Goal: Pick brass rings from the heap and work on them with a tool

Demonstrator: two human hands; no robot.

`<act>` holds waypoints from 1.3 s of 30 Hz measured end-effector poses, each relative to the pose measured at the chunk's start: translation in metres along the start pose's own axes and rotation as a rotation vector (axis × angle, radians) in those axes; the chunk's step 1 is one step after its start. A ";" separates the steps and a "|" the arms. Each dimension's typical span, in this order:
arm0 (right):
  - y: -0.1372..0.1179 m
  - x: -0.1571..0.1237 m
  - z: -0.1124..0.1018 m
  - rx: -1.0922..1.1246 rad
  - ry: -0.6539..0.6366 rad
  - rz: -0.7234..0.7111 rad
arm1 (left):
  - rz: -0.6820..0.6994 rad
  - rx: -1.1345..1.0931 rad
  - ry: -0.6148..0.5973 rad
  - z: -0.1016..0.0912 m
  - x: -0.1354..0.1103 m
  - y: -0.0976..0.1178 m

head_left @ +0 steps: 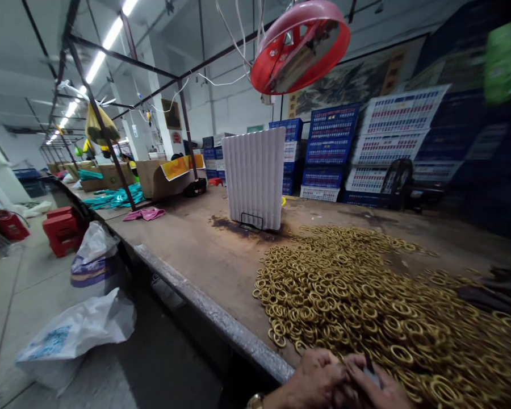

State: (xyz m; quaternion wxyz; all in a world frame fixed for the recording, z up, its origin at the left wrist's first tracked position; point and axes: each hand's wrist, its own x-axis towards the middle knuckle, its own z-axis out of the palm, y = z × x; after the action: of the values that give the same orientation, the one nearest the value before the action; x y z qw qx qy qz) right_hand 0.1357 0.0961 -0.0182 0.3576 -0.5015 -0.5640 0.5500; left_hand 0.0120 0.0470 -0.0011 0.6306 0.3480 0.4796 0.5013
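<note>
At the bottom edge my left hand [317, 375] is closed, its fingertips close against my right hand; what it pinches, if anything, is hidden. A gold-coloured watch [256, 401] shows at the left wrist. My right hand [381, 389] is closed around a small dark and grey tool [371, 370], whose kind I cannot make out. Just beyond both hands spreads a large heap of brass-coloured rings [344, 289], reaching to the right side of the table [196, 250].
A white ridged panel [255, 179] stands upright in a black wire stand [252, 220]. Above hangs a red lamp shade [300, 48]. Dark cloth [498, 292] lies at the right, a pink cloth [145, 213] far left. Blue crates [330, 145] are stacked behind; white sacks [76, 335] lie on the floor.
</note>
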 end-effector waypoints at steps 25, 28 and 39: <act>-0.053 -0.044 0.003 -0.673 -0.116 -0.636 | 0.231 0.154 -0.030 0.000 -0.044 0.041; -0.052 -0.045 0.003 -0.695 -0.099 -0.638 | 0.242 0.165 -0.010 0.002 -0.044 0.041; -0.051 -0.046 0.002 -0.727 -0.107 -0.582 | 0.292 0.226 0.008 0.003 -0.041 0.035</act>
State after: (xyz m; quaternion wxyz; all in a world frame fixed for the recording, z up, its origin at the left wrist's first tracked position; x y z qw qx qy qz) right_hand 0.1360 0.0572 0.0382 0.2688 -0.3861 -0.8549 0.2187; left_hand 0.0032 0.0162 0.0430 0.5060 0.4806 0.4797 0.5319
